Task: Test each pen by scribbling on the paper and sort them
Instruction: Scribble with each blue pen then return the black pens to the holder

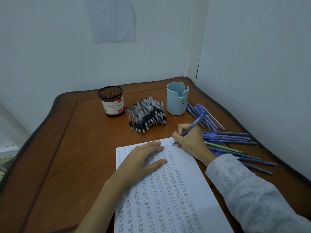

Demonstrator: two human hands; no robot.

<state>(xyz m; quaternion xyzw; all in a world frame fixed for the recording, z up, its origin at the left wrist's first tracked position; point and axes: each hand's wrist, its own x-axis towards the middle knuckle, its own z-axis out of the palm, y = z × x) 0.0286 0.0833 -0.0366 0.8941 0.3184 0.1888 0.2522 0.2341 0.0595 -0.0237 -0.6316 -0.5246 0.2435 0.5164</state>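
the brown wooden tabletop [70, 148] fills the corner between two pale walls. the paper [176, 190] lies in front of me, running from the near edge toward the middle, covered in columns of small scribbles. my left hand [143, 158] lies flat on the sheet's upper part, its grip spread wide and holding nothing. my right hand [190, 140], in a grey sleeve [244, 187], has its grip closed around a blue pen [193, 126], whose tip touches the paper's far right corner. loose blue pens [235, 143] lie scattered on the right, one green among them. a pile of black-gripped pens [148, 113] sits at the back, between a black mesh cup [111, 101] and a light blue holder [177, 100].
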